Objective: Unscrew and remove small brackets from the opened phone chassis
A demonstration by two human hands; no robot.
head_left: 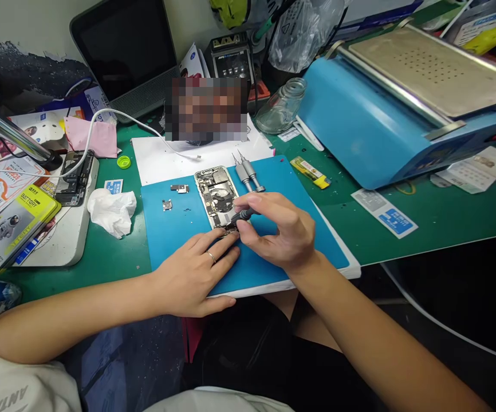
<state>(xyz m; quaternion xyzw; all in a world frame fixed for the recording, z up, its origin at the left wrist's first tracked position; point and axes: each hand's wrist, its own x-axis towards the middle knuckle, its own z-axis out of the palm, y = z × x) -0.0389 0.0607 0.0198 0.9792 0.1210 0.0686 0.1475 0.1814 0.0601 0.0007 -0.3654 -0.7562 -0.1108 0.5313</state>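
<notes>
An opened phone (217, 194) lies on the blue mat (179, 252), its inner parts bare. My left hand (200, 269) rests flat, its fingers stretched out and the fingertips touching the phone's lower end. My right hand (278, 229) is closed around a dark grey screwdriver (246, 214), held low over the phone's lower right part. Its tip is too small to make out. Two more grey screwdrivers (244, 171) lie right of the phone. A small metal-and-black part (180, 188) and a little silver part (168, 205) lie left of it.
At the right stands a blue machine (355, 120) with a metal plate on top. A glass jar (280, 106) is beside it. Crumpled tissue (113, 212) and a white device (74, 229) with boxes are at left. A white cable (145, 123) arches over white paper behind the mat.
</notes>
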